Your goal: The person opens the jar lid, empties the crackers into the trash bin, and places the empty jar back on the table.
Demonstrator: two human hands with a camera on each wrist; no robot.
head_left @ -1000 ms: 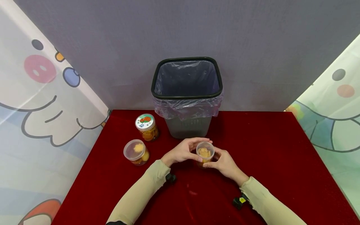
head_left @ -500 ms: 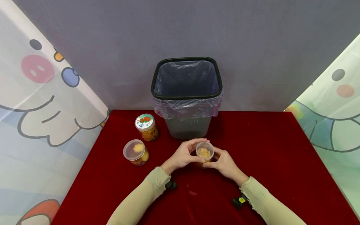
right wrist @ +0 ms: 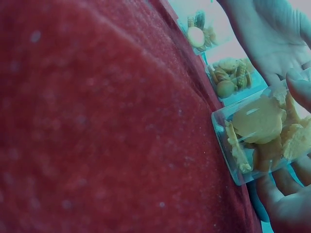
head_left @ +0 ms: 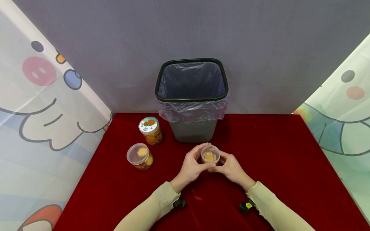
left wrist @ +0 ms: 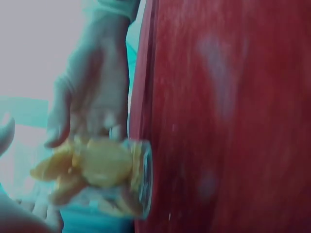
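Note:
A small clear plastic jar of cookies [head_left: 209,156] stands upright between the hands at the middle of the table, its round top rim facing up. My left hand [head_left: 191,163] curves round the jar's upper part, thumb in front and fingers behind. From the other side, my right hand [head_left: 232,170] holds the jar, its thumb close to the left thumb. Pale cookies show through the jar wall [right wrist: 260,124] in the right wrist view. The left wrist view shows the same jar [left wrist: 104,165], with the right hand [left wrist: 99,82] reaching it from above in that picture.
Behind the jar stands a grey bin [head_left: 193,130] with a black rim and a clear liner. To the left are two more cookie jars: one with a printed lid [head_left: 148,124], one with a translucent lid [head_left: 136,155]. Red cloth [head_left: 274,154] covers the table.
My left hand has turned round the jar, its wrist moving right and slightly nearer the body, and its thumb has slid across toward the right thumb. The right hand and jar stay put.

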